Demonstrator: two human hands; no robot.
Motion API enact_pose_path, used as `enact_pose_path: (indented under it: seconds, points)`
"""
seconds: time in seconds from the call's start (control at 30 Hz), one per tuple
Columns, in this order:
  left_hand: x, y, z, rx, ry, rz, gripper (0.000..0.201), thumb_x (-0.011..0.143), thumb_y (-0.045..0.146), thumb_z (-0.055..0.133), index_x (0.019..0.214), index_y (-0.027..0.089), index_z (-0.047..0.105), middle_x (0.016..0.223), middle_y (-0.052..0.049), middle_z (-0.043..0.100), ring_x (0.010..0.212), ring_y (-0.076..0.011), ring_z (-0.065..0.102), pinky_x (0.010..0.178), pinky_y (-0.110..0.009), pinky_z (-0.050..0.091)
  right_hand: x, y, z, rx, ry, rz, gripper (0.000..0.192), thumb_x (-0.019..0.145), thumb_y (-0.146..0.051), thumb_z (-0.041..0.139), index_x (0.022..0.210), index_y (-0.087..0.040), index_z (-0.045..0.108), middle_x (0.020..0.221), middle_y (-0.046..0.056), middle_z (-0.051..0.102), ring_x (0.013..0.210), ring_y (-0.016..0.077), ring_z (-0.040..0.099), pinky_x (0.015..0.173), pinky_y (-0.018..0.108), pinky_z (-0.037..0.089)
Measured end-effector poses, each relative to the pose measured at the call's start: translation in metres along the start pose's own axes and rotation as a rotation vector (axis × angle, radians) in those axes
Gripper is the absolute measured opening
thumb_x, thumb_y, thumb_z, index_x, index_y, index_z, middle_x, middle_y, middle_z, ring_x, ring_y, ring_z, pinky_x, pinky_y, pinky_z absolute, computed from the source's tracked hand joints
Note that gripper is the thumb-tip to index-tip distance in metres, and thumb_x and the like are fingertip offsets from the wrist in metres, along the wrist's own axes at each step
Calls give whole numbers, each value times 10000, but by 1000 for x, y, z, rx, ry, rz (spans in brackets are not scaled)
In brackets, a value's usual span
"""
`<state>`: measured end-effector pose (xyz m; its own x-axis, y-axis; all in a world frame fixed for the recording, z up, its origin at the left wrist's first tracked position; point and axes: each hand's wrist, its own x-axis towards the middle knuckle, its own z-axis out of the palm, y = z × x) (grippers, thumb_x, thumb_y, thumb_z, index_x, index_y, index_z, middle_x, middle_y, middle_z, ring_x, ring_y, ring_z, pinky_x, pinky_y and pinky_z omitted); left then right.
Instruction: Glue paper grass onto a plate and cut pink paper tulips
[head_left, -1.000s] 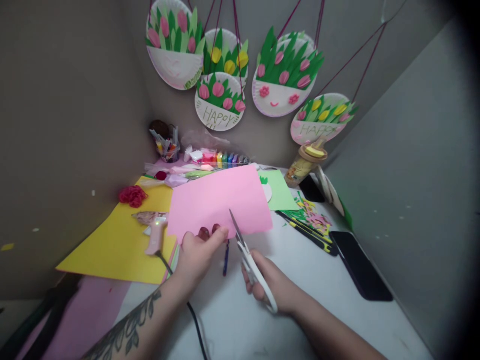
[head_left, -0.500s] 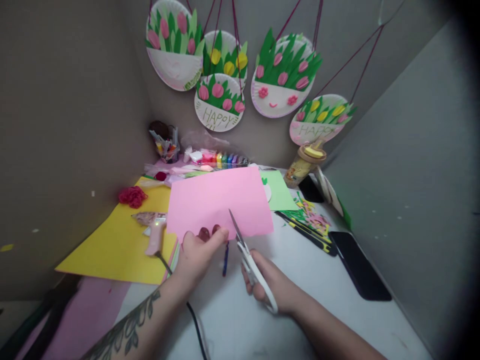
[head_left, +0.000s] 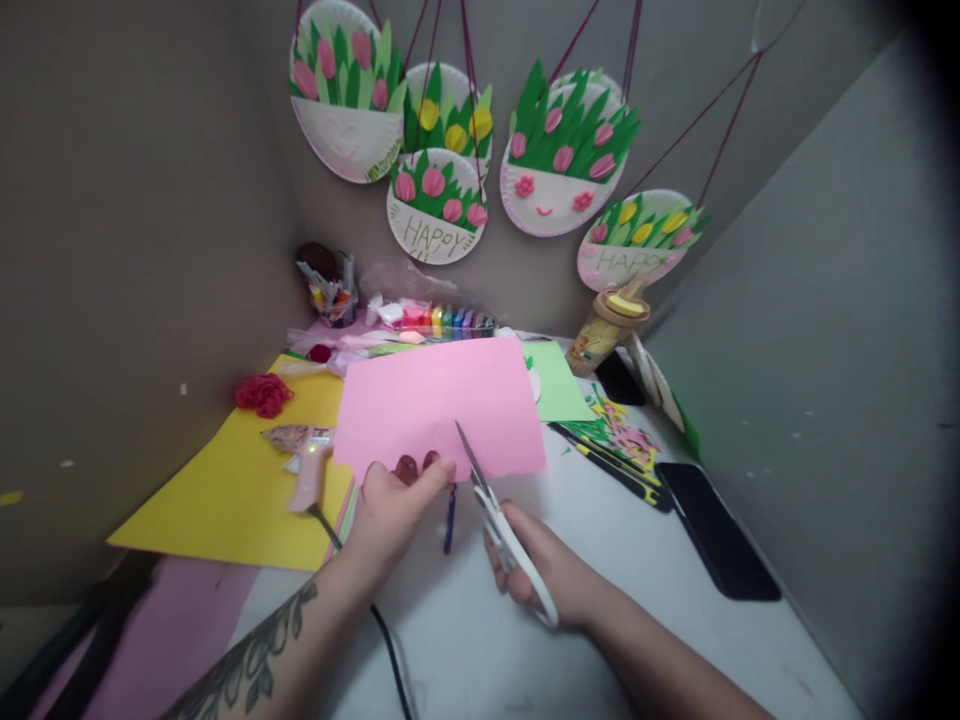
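My left hand [head_left: 401,500] pinches the near edge of a pink sheet of paper [head_left: 435,395], thumb on top, and holds it up over the white table. In my right hand [head_left: 536,570] is a pair of scissors with white handles [head_left: 517,550]. Their blades point away from me and overlap the paper's near edge, just right of my left thumb. Whether the blades are parted around the paper is hard to see. Below the paper's edge a dark blue pen [head_left: 450,520] shows partly on the table.
Left lie yellow paper [head_left: 217,500], a pink glue gun [head_left: 309,470] with a black cord, and pink yarn [head_left: 262,395]. Right are craft knives [head_left: 611,465], paper scraps [head_left: 630,435], a phone [head_left: 716,530] and a cup [head_left: 606,330]. Decorated paper plates [head_left: 566,160] hang behind.
Almost nothing differs. The whole view has shifted very slightly; both hands, the pink paper and the scissors keep the same arrangement.
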<state>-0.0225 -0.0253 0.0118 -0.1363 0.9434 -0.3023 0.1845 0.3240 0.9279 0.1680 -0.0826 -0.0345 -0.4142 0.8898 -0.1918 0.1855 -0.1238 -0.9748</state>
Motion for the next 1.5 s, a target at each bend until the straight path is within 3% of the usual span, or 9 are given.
enact_pose_path:
  seconds: [0.23,0.53,0.87,1.07,1.23,1.5]
  points:
    - [-4,5,-2,126,-40,-27,452,590,578,718,645,130,687,646,-19,595,649,-160,571,548,-239,386,0,-1,0,-12,0,-16,591,656,-711,639,842,-186,445,751,11,517,626,137,458,583,288,381]
    - [-5,8,1,26,-26,-8,408,575,509,737,679,120,667,669,-26,614,679,-172,598,590,-256,415,-1,-3,-2,-29,-30,-24,705,627,-844,535,865,-189,431,736,-4,507,602,118,448,552,266,371]
    - [-5,11,4,-71,83,16,370,537,388,769,694,173,512,691,-1,614,714,-172,627,644,-269,460,0,3,-4,18,-20,4,678,602,-810,599,825,-198,413,736,-26,486,594,104,447,542,255,376]
    - [-6,12,3,-57,71,17,357,541,387,770,675,176,515,674,5,605,698,-169,626,628,-265,453,-1,5,-4,14,-31,1,640,629,-763,628,846,-202,410,741,-25,488,601,112,455,553,259,381]
    - [-7,15,0,74,-35,0,346,583,450,736,631,157,558,625,5,571,662,-177,616,587,-272,434,-2,5,-6,-11,-38,-27,571,689,-697,630,874,-195,428,771,-3,507,627,124,458,583,274,394]
    - [-7,11,3,-83,55,40,415,535,330,780,677,211,409,691,12,598,759,-189,660,642,-279,484,-2,-4,-5,-18,-12,26,450,664,-487,731,832,-194,434,737,-7,499,614,123,462,572,263,401]
